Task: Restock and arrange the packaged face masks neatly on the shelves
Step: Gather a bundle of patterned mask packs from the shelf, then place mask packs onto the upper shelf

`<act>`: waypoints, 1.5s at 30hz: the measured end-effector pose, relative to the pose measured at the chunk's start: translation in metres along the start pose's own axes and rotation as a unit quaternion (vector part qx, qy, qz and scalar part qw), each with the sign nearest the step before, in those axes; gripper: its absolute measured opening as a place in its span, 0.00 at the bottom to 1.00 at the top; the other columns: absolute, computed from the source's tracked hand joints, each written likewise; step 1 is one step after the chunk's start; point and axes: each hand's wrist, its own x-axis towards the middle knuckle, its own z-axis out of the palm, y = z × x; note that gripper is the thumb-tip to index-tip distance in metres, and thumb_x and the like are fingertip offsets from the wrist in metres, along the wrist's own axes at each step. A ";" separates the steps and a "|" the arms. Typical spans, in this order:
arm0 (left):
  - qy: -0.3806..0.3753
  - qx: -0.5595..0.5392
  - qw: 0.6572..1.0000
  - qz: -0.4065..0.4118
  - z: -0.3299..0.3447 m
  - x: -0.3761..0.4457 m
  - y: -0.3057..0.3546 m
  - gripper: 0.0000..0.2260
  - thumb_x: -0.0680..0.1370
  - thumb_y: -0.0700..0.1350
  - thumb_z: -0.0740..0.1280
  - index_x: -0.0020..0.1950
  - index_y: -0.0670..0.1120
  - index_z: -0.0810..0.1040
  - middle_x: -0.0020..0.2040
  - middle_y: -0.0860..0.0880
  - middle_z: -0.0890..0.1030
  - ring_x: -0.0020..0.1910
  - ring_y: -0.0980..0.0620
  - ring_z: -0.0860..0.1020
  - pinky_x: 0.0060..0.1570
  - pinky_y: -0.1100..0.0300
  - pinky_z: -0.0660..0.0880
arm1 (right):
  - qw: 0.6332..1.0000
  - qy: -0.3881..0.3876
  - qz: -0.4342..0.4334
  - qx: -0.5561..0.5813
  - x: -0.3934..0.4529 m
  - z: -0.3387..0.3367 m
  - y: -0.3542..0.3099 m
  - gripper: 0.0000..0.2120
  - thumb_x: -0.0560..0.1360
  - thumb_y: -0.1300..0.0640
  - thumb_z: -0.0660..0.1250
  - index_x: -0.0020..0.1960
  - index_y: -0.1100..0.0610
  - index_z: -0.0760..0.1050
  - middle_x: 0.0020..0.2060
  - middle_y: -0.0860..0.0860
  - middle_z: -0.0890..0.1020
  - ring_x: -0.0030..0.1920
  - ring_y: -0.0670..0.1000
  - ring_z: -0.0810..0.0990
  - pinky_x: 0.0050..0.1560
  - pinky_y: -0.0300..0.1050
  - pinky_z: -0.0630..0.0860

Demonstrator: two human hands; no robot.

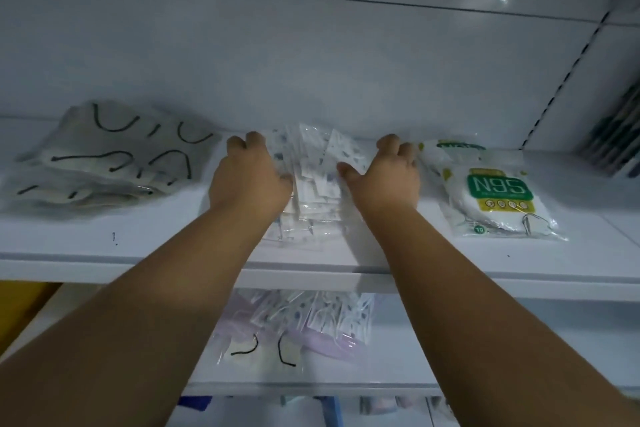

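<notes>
A stack of clear-wrapped white masks with small blue patterns (pixel 313 177) lies in the middle of the upper white shelf (pixel 104 246). My left hand (pixel 247 177) holds its left side, fingers curled over the far edge and thumb against the packs. My right hand (pixel 384 177) holds the right side the same way. To the left lies a pile of pale masks with black ear loops (pixel 104 163). To the right lie green-and-yellow N95 packs (pixel 498 198), apart from my right hand.
On the shelf below (pixel 311 381) sit more patterned mask packs (pixel 311 315) and lilac and pale packs with black loops (pixel 263 350). A slotted upright (pixel 568 76) and dark packaged goods (pixel 613 135) stand at the far right. Something yellow (pixel 20 308) shows at lower left.
</notes>
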 end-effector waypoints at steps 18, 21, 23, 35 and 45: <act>0.043 -0.112 0.971 0.209 -0.095 -0.129 -0.197 0.07 0.79 0.45 0.67 0.56 0.48 0.78 0.51 0.52 0.78 0.42 0.54 0.73 0.41 0.60 0.66 | 0.978 0.065 -0.108 0.168 -0.206 0.018 -0.160 0.08 0.79 0.52 0.65 0.56 0.53 0.77 0.49 0.44 0.77 0.51 0.46 0.76 0.53 0.48 0.76; 0.022 -0.101 0.974 0.201 -0.103 -0.154 -0.266 0.06 0.79 0.45 0.68 0.55 0.49 0.78 0.48 0.54 0.78 0.42 0.55 0.74 0.39 0.62 0.67 | 0.974 0.035 -0.105 0.199 -0.265 0.047 -0.195 0.05 0.79 0.55 0.65 0.53 0.53 0.77 0.46 0.44 0.78 0.49 0.44 0.76 0.50 0.43 0.75; 0.004 -0.095 0.980 0.173 -0.099 -0.170 -0.303 0.07 0.79 0.45 0.68 0.57 0.49 0.78 0.49 0.54 0.78 0.42 0.56 0.73 0.39 0.61 0.69 | 0.972 0.007 -0.115 0.205 -0.297 0.069 -0.207 0.02 0.79 0.57 0.66 0.50 0.54 0.77 0.44 0.44 0.78 0.47 0.43 0.75 0.47 0.38 0.73; -0.130 -0.077 0.988 0.024 -0.017 -0.184 -0.409 0.10 0.79 0.45 0.67 0.60 0.50 0.76 0.53 0.54 0.79 0.42 0.55 0.75 0.42 0.59 0.74 | 0.959 -0.166 -0.052 0.223 -0.344 0.213 -0.198 0.03 0.78 0.56 0.68 0.51 0.54 0.78 0.45 0.46 0.79 0.47 0.43 0.76 0.47 0.39 0.74; -0.223 -0.164 0.954 -0.117 0.083 -0.141 -0.454 0.11 0.81 0.43 0.66 0.62 0.52 0.73 0.56 0.57 0.75 0.48 0.57 0.77 0.50 0.57 0.77 | 0.946 -0.259 0.090 0.174 -0.335 0.333 -0.158 0.07 0.78 0.52 0.68 0.56 0.51 0.78 0.53 0.45 0.78 0.49 0.42 0.78 0.43 0.26 0.69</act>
